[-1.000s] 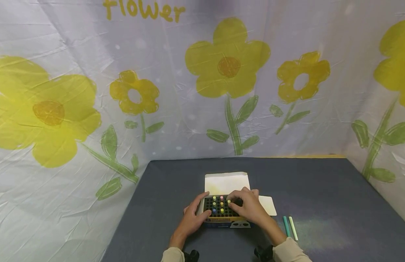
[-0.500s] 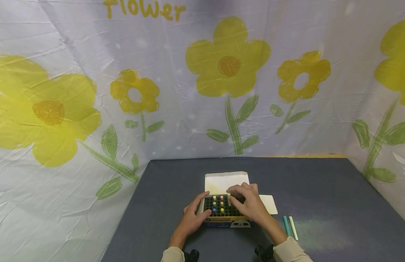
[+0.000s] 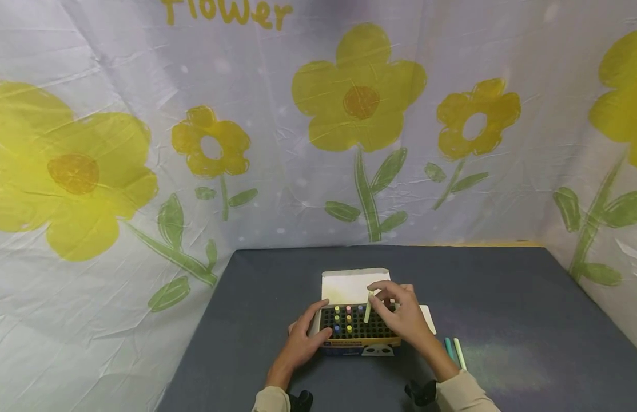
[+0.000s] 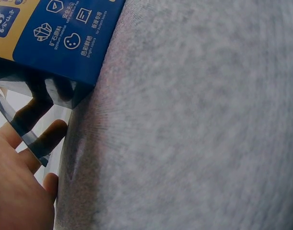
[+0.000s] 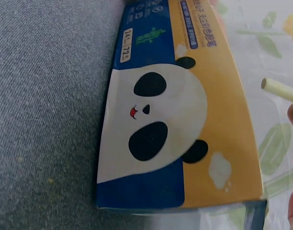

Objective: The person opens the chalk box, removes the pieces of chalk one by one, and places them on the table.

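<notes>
An open cardboard chalk box with a panda front stands on the dark table, its black holder full of holes. Several coloured chalk sticks stand in the holder's left and middle holes. My left hand holds the box's left side, thumb at the front corner and index finger along the edge towards the back. In the left wrist view, a clear flap lies over some of its fingers. Above the holder, my right hand pinches a pale yellow-green chalk stick by its upper end. The stick's lower end shows in the right wrist view.
Right of the box lie a teal chalk stick and a pale yellow one on the table. The white lid is folded back behind the box, and a white side flap sticks out at right. A flower-printed sheet hangs behind.
My right hand has lifted the pale chalk stick out of the holder and moved it slightly up and right. A blue chalk end now shows in the back row. My left hand stays put.
</notes>
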`<state>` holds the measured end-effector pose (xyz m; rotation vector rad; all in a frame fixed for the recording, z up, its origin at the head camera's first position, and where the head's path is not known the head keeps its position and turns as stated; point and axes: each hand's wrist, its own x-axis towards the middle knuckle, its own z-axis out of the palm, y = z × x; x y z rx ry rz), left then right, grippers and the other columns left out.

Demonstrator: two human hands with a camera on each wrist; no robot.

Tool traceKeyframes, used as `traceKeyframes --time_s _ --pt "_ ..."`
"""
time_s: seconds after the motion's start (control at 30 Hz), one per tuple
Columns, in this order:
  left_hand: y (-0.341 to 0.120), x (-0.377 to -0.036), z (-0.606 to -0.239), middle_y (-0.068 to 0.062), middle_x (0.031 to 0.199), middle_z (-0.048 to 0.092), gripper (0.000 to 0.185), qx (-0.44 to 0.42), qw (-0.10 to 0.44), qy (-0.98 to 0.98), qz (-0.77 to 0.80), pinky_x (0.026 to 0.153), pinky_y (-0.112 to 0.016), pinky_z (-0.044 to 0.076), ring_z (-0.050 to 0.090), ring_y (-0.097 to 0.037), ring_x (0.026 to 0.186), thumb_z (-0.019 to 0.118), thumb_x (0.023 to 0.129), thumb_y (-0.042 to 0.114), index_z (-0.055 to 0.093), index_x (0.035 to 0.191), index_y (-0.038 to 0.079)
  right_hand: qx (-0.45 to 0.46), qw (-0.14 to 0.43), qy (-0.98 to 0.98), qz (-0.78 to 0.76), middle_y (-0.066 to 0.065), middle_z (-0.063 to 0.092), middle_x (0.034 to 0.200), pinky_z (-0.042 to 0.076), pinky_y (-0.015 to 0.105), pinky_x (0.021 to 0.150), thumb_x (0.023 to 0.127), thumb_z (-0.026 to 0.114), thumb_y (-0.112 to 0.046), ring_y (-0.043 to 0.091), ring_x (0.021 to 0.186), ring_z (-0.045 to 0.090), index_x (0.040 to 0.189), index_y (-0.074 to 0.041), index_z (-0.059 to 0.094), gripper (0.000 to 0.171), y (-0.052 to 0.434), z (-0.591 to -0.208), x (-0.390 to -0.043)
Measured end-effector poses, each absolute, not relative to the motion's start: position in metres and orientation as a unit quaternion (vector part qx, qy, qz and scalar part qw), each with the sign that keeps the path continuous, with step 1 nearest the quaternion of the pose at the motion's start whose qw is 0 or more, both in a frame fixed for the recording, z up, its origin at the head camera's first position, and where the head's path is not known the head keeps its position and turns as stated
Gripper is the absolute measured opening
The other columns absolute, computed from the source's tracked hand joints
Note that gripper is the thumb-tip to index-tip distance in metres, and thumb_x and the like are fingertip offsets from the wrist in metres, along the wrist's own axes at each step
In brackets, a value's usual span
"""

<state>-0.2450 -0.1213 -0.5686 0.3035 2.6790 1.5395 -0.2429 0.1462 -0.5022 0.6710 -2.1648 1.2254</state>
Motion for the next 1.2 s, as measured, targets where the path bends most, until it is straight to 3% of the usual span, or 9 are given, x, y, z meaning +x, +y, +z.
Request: traceKeyframes --time_s 0.13,0.37,0.47,0.53,0.67,0.87,1.2 --pt "-0.122 -0.245 -0.568 0.001 0.141 0.059 0.059 0.096 0.017 0.863 0.496 0.09 -0.056 0.04 0.039 -0.037 0.127 0.071 0.09 0.04 0.048 0.145 0.051 0.227 0.253 -0.805 0.487 -0.002 0.073 0.073 0.035 0.038 0.083 0.089 0.074 0.0 0.013 0.077 0.054 0.11 -0.014 0.072 0.025 0.151 -0.498 -0.238" --pt "-0.121 -0.244 -0.568 0.001 0.146 0.056 0.059 0.094 0.017 0.864 0.495 0.09 -0.058 0.04 0.037 -0.039 0.13 0.07 0.091 0.041 0.048 0.144 0.052 0.229 0.228 -0.794 0.515 0.004 0.074 0.074 0.044 0.034 0.082 0.09 0.072 0.002 0.007 0.071 0.063 0.112 -0.006 0.072 0.023 0.169 -0.503 -0.237" --pt "-0.121 -0.243 -0.568 0.001 0.149 0.054 0.059 0.094 0.017 0.863 0.496 0.091 -0.061 0.04 0.035 -0.04 0.132 0.069 0.091 0.042 0.047 0.144 0.053 0.236 0.206 -0.787 0.532 0.007 0.074 0.077 0.051 0.032 0.078 0.093 0.069 0.002 0.008 0.075 0.065 0.114 -0.002 0.071 0.021 0.181 -0.502 -0.235" --pt "-0.121 -0.243 -0.567 0.001 0.15 0.053 0.059 0.094 0.016 0.863 0.495 0.092 -0.062 0.038 0.034 -0.04 0.133 0.069 0.091 0.043 0.047 0.144 0.053 0.222 0.186 -0.79 0.541 0.005 0.075 0.079 0.051 0.031 0.084 0.095 0.068 -0.002 0.008 0.082 0.066 0.116 -0.002 0.07 0.021 0.19 -0.503 -0.233" --pt "-0.121 -0.243 -0.568 0.001 0.15 0.052 0.059 0.094 0.016 0.864 0.494 0.091 -0.061 0.038 0.035 -0.039 0.132 0.069 0.091 0.043 0.047 0.144 0.054 0.194 0.158 -0.804 0.54 0.0 0.075 0.082 0.048 0.032 0.092 0.098 0.066 -0.009 0.011 0.086 0.066 0.118 -0.007 0.07 0.02 0.211 -0.508 -0.23" --pt "-0.12 -0.243 -0.569 0.001 0.152 0.052 0.059 0.096 0.012 0.864 0.494 0.092 -0.062 0.038 0.035 -0.04 0.132 0.069 0.092 0.041 0.046 0.144 0.054 0.159 0.148 -0.826 0.521 -0.001 0.076 0.082 0.048 0.033 0.089 0.099 0.066 -0.012 0.014 0.083 0.066 0.118 -0.012 0.071 0.02 0.24 -0.514 -0.222" --pt "-0.121 -0.242 -0.567 0.0 0.152 0.052 0.058 0.102 0.007 0.863 0.495 0.094 -0.064 0.036 0.037 -0.04 0.131 0.068 0.092 0.04 0.047 0.145 0.052 0.095 0.114 -0.85 0.505 -0.003 0.076 0.085 0.046 0.06 0.093 0.101 0.064 -0.018 -0.001 0.096 0.061 0.123 -0.002 0.068 0.027 0.278 -0.524 -0.206"
